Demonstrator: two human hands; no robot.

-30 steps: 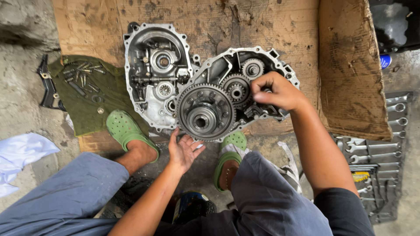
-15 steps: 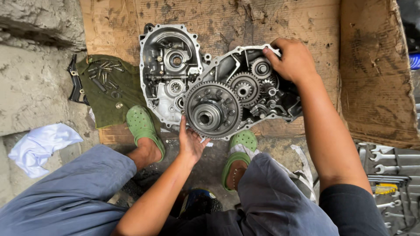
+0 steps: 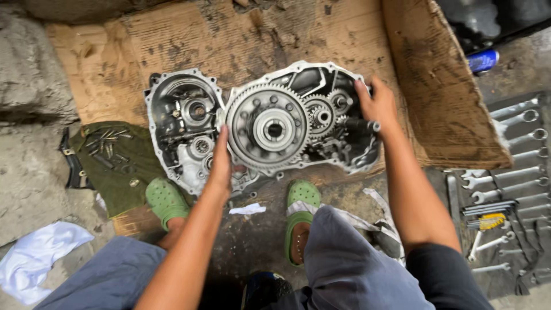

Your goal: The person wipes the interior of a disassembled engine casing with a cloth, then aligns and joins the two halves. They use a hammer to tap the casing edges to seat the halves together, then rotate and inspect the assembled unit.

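Left hand has come up flat against the big gear, fingers together. Right hand moved right of it, clamped on the shaft; a two-handed grip, likely bracing the gear set.

Bare metal under my hands, rough cardboard beneath

The big gear is dull grey steel, oily; both housings are matt cast metal. The cardboard is stained, fibrous. My clogs are matt green plastic; the wrenches gleam smooth.
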